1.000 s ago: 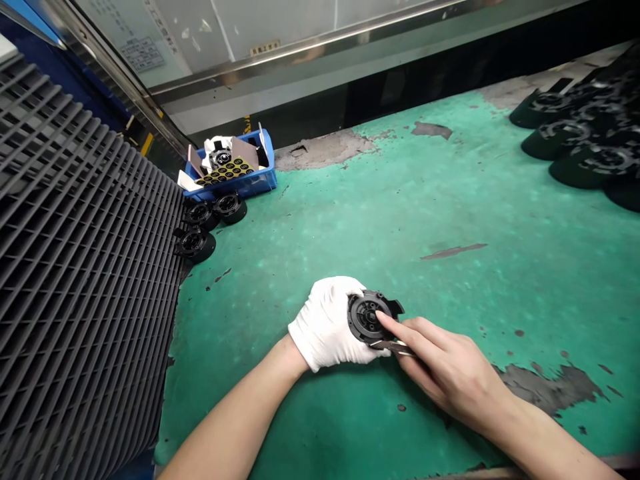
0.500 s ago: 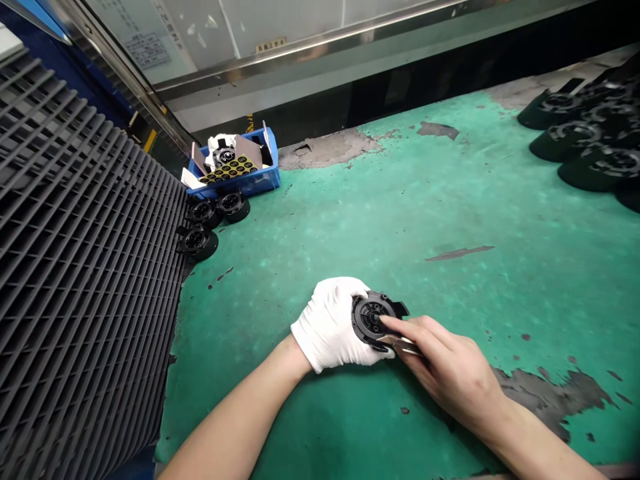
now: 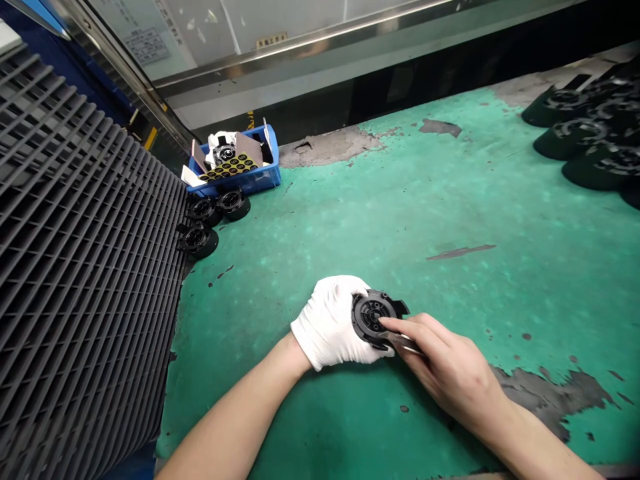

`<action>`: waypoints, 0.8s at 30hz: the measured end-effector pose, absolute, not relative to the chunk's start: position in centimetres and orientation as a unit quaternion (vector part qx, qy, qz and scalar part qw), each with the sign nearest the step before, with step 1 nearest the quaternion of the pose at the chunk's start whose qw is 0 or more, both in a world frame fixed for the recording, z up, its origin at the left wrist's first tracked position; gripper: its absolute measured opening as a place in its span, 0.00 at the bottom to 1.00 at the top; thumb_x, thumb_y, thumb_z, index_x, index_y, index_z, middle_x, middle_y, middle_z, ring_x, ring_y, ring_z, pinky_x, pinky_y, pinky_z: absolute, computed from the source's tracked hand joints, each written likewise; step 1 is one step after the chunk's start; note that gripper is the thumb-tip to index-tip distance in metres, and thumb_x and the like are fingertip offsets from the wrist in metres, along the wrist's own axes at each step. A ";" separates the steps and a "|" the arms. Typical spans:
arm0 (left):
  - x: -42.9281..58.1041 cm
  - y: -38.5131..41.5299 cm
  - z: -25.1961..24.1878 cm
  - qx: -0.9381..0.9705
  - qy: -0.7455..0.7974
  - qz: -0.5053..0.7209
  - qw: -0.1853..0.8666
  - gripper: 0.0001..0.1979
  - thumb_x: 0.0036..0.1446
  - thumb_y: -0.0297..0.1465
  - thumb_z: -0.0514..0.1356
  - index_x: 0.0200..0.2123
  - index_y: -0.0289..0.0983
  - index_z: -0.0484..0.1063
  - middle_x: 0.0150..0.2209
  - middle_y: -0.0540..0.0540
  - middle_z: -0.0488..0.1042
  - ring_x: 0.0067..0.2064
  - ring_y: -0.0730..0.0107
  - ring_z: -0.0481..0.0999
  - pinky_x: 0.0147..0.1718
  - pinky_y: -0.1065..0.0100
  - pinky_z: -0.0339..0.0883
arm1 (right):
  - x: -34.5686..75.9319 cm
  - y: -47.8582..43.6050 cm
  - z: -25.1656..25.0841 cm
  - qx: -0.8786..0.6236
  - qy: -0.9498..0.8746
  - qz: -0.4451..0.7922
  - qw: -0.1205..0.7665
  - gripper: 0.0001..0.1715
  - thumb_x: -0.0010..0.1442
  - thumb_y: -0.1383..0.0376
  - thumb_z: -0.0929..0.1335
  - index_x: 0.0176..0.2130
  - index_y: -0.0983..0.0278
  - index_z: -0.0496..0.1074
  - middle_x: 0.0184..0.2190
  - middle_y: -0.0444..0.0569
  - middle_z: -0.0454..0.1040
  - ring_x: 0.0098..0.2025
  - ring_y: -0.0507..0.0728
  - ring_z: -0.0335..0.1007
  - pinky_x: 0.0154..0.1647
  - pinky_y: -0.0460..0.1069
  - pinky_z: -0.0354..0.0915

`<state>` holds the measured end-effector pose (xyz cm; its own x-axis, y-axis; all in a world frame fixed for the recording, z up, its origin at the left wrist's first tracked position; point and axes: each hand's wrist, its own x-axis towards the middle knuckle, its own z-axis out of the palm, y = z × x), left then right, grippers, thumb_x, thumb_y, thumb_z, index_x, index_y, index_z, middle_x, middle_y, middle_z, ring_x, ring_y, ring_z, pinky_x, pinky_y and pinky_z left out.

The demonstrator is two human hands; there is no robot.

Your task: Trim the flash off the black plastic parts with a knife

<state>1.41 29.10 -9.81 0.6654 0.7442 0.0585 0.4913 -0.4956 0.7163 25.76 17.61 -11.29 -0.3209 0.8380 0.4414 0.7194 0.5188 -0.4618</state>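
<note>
I have the left hand (image 3: 333, 327), in a white glove, closed around the near-left side of a black part (image 3: 370, 310), its fingers clenched on the rim. The part is round, with a ribbed, recessed face turned up, and a small tab (image 3: 401, 308) sticks out on its right. It sits low in the middle of my view, over the green tabletop (image 3: 320, 227); I cannot tell whether its underside touches the surface.

My right hand (image 3: 457, 373) is bare and comes in from the right. Its fingers grasp a thin metal tool (image 3: 406, 343) that points left at the part's lower edge. The forefinger (image 3: 407, 325) lies over the tool, with its tip at the part's face; I cannot tell whether the tip presses on it. Most of the tool's grip is hidden by the hand.

Well apart from my hands, at the far left, a blue bin (image 3: 274, 179) holds a yellow sheet (image 3: 235, 167) with black dots and other bits. Three black cups (image 3: 200, 241) stand just in front of it, beside a grey slatted stack (image 3: 90, 267). More dark cups (image 3: 575, 137) crowd together at the far right. The green surface is worn through in several patches.
</note>
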 end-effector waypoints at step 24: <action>1.1 29.1 -10.3 0.834 0.359 0.195 0.372 0.26 0.51 0.53 0.84 0.45 0.44 0.86 0.48 0.39 0.93 0.51 0.35 0.97 0.58 0.42 0.93 | 26.2 17.7 -10.4 -0.486 -0.810 0.101 0.314 0.22 0.90 0.69 0.68 0.75 0.57 0.78 0.41 0.44 0.84 0.33 0.53 0.83 0.34 0.46 0.75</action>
